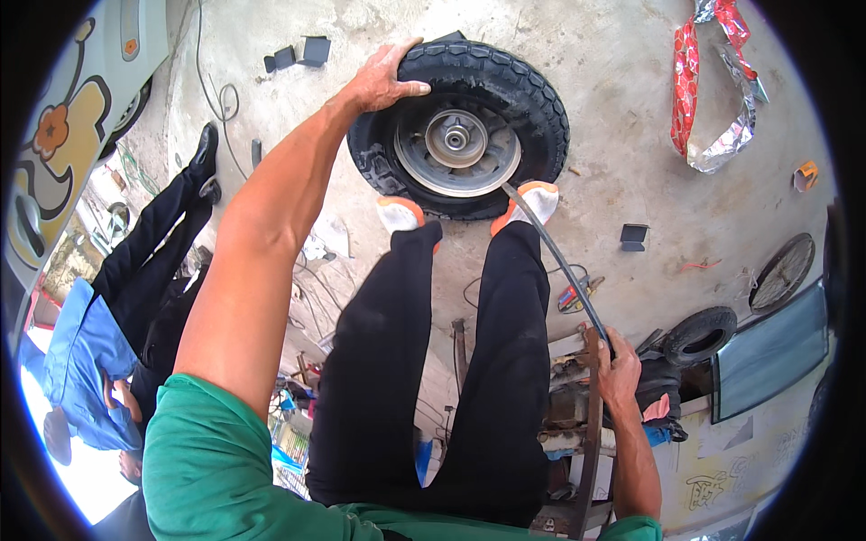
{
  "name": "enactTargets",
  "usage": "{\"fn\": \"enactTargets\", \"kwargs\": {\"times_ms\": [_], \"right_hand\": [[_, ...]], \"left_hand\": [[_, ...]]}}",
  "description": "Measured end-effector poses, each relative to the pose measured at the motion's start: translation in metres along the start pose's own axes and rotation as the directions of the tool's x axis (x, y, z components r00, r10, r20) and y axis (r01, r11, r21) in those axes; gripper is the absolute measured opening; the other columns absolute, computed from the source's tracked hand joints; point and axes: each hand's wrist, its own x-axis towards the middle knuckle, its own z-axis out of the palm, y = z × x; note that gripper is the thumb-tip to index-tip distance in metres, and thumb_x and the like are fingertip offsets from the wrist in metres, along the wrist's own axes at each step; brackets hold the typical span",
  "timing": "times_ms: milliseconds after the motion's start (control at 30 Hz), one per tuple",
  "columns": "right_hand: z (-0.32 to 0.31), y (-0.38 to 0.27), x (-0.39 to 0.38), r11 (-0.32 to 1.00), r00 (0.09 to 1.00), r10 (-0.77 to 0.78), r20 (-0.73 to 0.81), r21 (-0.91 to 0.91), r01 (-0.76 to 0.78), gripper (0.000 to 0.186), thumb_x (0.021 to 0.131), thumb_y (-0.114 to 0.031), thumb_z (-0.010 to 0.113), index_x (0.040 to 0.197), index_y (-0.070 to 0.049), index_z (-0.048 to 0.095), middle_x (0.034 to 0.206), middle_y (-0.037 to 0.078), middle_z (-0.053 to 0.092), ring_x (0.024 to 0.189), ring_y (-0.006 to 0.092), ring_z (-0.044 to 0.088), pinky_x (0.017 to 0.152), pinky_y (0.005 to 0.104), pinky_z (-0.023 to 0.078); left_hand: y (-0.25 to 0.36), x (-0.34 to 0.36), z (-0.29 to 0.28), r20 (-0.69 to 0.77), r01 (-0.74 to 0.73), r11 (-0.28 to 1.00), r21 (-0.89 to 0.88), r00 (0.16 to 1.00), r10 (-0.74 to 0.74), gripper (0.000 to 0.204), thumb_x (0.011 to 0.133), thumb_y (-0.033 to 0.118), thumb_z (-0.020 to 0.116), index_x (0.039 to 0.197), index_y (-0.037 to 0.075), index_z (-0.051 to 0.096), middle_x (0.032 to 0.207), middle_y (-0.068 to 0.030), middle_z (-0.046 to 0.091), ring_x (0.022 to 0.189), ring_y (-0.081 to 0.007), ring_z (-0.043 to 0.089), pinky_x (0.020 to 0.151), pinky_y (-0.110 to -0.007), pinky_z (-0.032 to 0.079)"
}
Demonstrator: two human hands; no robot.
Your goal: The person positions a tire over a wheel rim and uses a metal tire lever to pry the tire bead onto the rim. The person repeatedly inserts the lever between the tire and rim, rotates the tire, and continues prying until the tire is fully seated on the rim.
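From the head view, the only one I have, I look down on a black tyre [372, 155] fitted around a metal wheel [456, 138], lying on the concrete floor [622, 180] just beyond two white-and-orange shoes. The right shoe [536, 204] and the left shoe [400, 215] both overlap its near edge in my picture.

My left grip [388, 79] is on the tyre's upper left edge, thumb spread from the fingers and laid over the sidewall; I cannot tell whether it squeezes. My right grip [619, 365] is closed around the near end of a long dark bar [563, 261], beside the right knee. The bar slants up and left from there, its far end at the wheel's lower right edge, next to the right shoe.

Over on the right I make out a red-and-silver foil strip [686, 95], a second tyre [699, 335] and a glass pane [771, 352]. At left, another person in a blue shirt [86, 361] is near a painted vehicle [68, 117].
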Motion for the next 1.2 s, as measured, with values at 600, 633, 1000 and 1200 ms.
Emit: {"fn": "enactTargets", "kwargs": {"times_ms": [600,633,1000,1200], "right_hand": [[0.134,-0.005,-0.009,0.995,0.960,0.012,-0.281,-0.092,-0.039,0.036,0.099,-0.015,0.073,0.134,-0.012,0.073,0.101,0.017,0.065,0.093,0.0430,0.068,0.078,0.0532,0.055],[0.133,-0.012,-0.010,0.993,0.959,-0.003,-0.284,-0.115,-0.032,0.036,0.099,-0.016,0.072,0.135,-0.012,0.072,0.101,0.017,0.065,0.093,0.0430,0.069,0.077,0.0535,0.055],[0.147,-0.025,-0.004,0.997,0.986,0.059,-0.157,-0.043,-0.066,0.034,0.107,-0.023,0.064,0.135,-0.005,0.073,0.102,0.024,0.070,0.093,0.0479,0.071,0.079,0.0561,0.056],[0.138,-0.016,0.031,0.805,0.897,0.322,0.303,0.411,-0.428,0.044,0.115,-0.038,0.054,0.106,-0.003,0.080,0.060,0.001,0.052,0.051,0.0119,0.040,0.051,0.0342,0.032]], "left_hand": [[-0.020,0.013,0.005,-0.054,-0.134,0.991,-0.020,0.990,0.133,0.106,0.085,0.058,0.089,0.170,0.022,0.038,0.161,-0.0289,0.047,0.151,-0.0469,0.047,0.126,-0.052,0.041],[-0.021,0.011,0.007,-0.064,-0.132,0.991,-0.029,0.989,0.130,0.105,0.085,0.057,0.089,0.170,0.021,0.039,0.160,-0.0285,0.048,0.150,-0.0465,0.048,0.125,-0.051,0.042],[-0.028,0.005,0.008,-0.056,-0.091,0.994,-0.062,0.995,0.088,0.108,0.083,0.059,0.090,0.170,0.020,0.039,0.160,-0.0292,0.046,0.151,-0.0455,0.045,0.127,-0.051,0.038],[-0.027,0.009,0.009,-0.123,-0.082,0.997,-0.015,0.989,0.079,0.109,0.082,0.064,0.089,0.170,0.023,0.040,0.159,-0.0287,0.050,0.151,-0.0471,0.046,0.127,-0.052,0.040]]}}
